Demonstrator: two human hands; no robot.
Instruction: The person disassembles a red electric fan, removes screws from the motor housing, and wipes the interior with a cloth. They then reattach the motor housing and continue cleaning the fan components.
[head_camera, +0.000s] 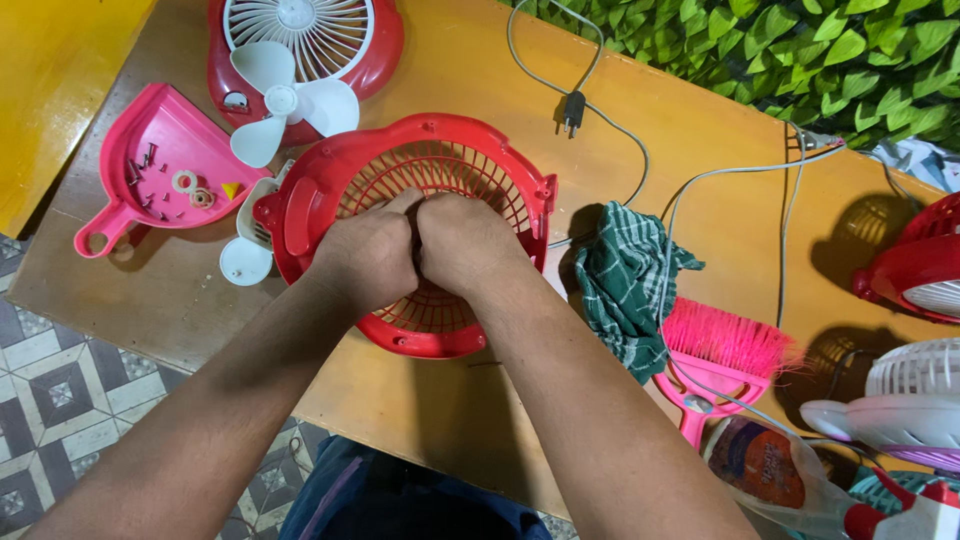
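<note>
While both fists press knuckle to knuckle inside it, the round red plastic fan grille lies on the orange wooden surface beneath the left hand and right hand, both curled tight, though what they pinch is hidden. One white three-blade propeller and one pink plastic dustpan holding small screws lie left. One green checked cloth and one pink brush lie right.

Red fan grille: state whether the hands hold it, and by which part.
Both hands, left hand and right hand, press together on the middle of the red fan grille. Whether they grip the mesh or something smaller cannot be told.
</note>
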